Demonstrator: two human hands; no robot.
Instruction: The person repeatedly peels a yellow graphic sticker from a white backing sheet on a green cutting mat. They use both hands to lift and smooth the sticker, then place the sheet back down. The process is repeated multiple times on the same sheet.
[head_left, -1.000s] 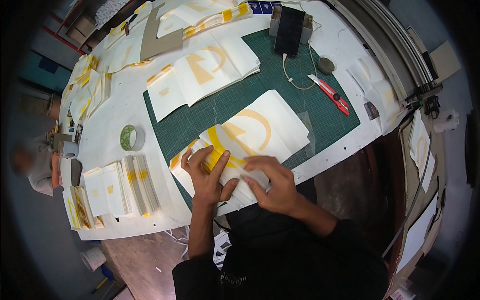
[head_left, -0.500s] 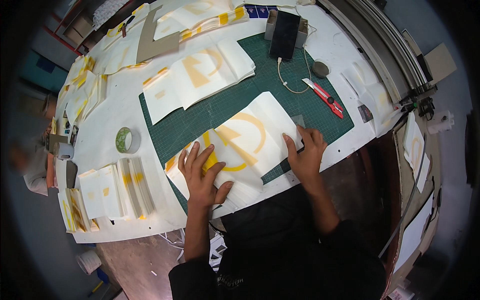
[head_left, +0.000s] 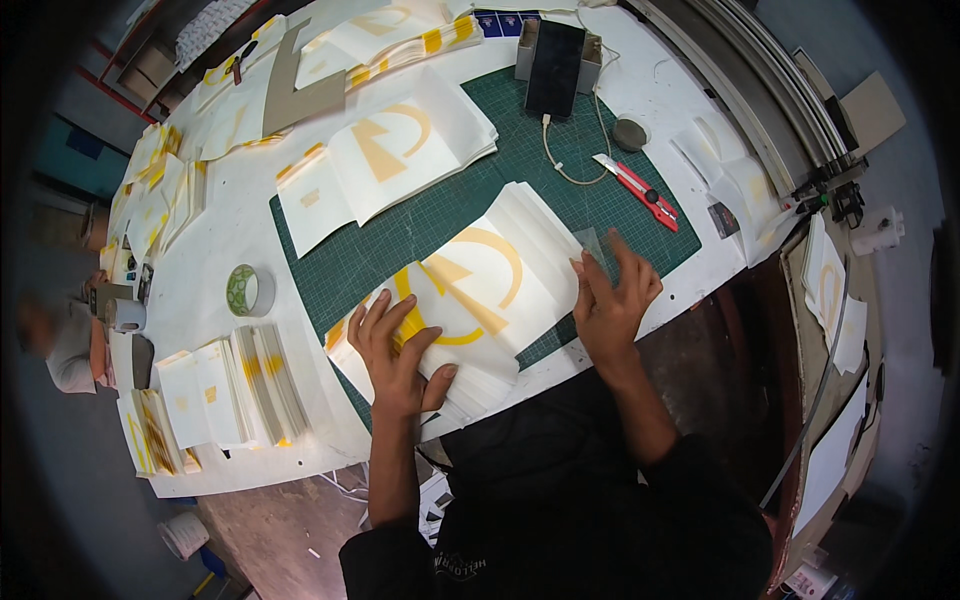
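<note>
A white printed paper sheet (head_left: 480,260) with yellow and orange shapes lies creased across the green cutting mat (head_left: 480,110) in front of me. My left hand (head_left: 395,350) rests on its left part, fingers spread over the yellow print. At the sheet's right end, my right hand (head_left: 615,295) has thumb and index finger close together on the folded edge, with the other fingers raised. Layered paper edges show under my left hand. Beyond, a similar stack of printed sheets (head_left: 385,155) lies on the mat.
A red utility knife (head_left: 640,190) and a round grey object (head_left: 630,134) lie right of a phone (head_left: 556,70) with a cable. Left are a tape roll (head_left: 249,290) and folded paper stacks (head_left: 235,385). A grey cardboard piece (head_left: 310,100) lies farther back. Another person (head_left: 75,345) is at the far left.
My right fingers have drawn closer together, and the sheet's right end has folded inward and up. My left hand stays on the sheet. The whole view has shifted slightly.
</note>
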